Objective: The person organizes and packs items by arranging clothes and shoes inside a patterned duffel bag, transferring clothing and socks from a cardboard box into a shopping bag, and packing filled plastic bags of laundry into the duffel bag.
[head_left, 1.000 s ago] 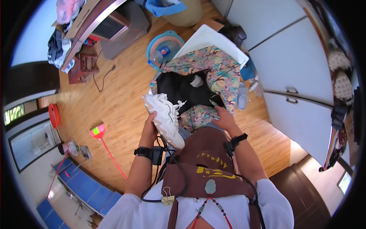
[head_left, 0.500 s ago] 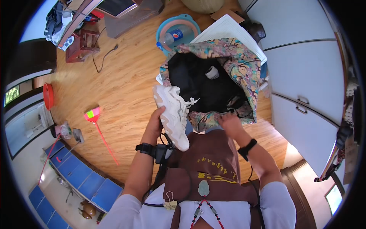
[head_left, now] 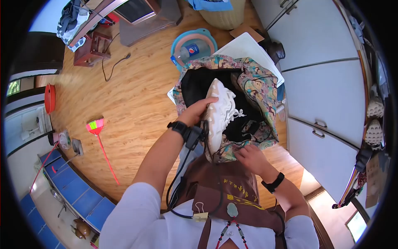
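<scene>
A white sneaker (head_left: 221, 113) with beige sole edging and loose white laces is gripped by my left hand (head_left: 197, 111), fingers wrapped round its sole side. It hangs lengthwise over the mouth of a patterned fabric bag (head_left: 260, 88), toe end at the far side. The bag stands wide open with a black lining, and the sneaker hides part of its inside. At the bag's near rim, my right hand (head_left: 251, 159) is closed on the patterned fabric.
Behind the bag lies a white board-like panel (head_left: 244, 46), beside a blue basin (head_left: 178, 43) holding a Pepsi bottle (head_left: 187, 50). White cabinets (head_left: 325, 95) line the right. A pink broom (head_left: 96, 126) lies on the wooden floor to the left.
My left hand has carried the sneaker rightward and away from me, from beside the bag to over its opening. My right hand stays at the near rim. The view has shifted slightly.
</scene>
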Demonstrator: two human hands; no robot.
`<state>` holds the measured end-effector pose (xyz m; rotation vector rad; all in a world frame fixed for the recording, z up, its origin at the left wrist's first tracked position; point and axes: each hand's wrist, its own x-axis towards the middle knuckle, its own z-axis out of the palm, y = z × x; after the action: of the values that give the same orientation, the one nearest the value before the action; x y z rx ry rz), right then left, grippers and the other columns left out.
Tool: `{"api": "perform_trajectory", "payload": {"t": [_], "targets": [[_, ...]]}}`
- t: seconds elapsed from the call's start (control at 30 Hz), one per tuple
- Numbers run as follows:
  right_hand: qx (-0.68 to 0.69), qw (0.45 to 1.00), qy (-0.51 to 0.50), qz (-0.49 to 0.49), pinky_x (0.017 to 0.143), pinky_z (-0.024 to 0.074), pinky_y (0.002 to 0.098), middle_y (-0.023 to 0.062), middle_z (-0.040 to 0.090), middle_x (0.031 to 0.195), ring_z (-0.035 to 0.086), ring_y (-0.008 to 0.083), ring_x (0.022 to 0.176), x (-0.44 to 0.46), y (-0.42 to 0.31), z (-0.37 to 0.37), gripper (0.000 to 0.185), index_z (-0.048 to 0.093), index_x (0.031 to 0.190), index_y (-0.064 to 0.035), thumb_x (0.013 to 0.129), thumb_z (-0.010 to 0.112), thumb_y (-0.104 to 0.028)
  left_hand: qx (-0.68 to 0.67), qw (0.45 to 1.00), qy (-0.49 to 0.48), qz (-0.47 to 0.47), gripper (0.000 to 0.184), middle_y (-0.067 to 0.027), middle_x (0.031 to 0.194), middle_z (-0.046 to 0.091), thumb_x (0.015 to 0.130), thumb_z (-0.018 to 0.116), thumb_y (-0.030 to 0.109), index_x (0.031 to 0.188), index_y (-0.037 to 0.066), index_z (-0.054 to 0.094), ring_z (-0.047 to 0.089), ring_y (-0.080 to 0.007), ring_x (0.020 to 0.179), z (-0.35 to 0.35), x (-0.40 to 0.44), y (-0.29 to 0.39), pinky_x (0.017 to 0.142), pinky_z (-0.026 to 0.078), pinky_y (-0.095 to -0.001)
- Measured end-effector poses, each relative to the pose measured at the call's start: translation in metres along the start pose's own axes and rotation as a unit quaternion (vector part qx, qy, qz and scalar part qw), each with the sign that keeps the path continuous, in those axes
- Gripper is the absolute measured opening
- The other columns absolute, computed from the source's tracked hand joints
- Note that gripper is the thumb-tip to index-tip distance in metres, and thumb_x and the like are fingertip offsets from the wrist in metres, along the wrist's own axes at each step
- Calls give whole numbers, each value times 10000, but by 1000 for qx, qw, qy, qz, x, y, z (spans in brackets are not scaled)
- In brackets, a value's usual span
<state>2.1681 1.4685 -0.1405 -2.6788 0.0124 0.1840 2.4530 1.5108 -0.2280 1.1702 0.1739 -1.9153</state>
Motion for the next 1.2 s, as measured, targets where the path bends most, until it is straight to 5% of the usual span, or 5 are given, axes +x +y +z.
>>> {"api": "perform_trajectory", "payload": {"t": [0.37,0.53,0.7,0.9,1.2], "targets": [[11,1000,9,10,703,410,337,33,492,760,509,216,773,-34,15,-31,240,624,907,-118,683,557,-174,10,999,52,-5,817,-95,1396,353,840,618,268,1445,179,76,311,-299,1294,66,95,-75,1042,206,-550],[3,997,60,49,626,426,342,33,487,722,521,227,741,-51,30,-22,274,661,924,-178,663,585,-148,149,980,97,85,622,-102,1209,524,809,628,277,1335,45,390,504,-217,1074,65,79,-64,878,415,-387],[28,987,112,112,607,442,360,22,503,684,538,231,706,-53,43,-31,268,673,882,-185,646,587,-91,403,671,545,301,630,-281,1107,539,648,625,190,1188,-82,449,501,-406,1085,-36,31,-37,947,402,-437],[24,988,75,131,611,454,343,8,502,725,542,218,726,-61,40,-24,262,648,871,-194,619,601,-140,149,808,567,67,896,-222,1231,488,662,766,332,1297,-92,296,546,-357,1044,-117,17,-27,825,468,-463],[73,982,75,155,664,460,335,21,508,752,540,218,781,-61,35,-18,218,645,845,-179,634,607,-140,-152,914,330,178,292,-120,940,627,797,610,25,1076,-26,543,624,-273,805,-127,89,-67,701,537,-405]]}}
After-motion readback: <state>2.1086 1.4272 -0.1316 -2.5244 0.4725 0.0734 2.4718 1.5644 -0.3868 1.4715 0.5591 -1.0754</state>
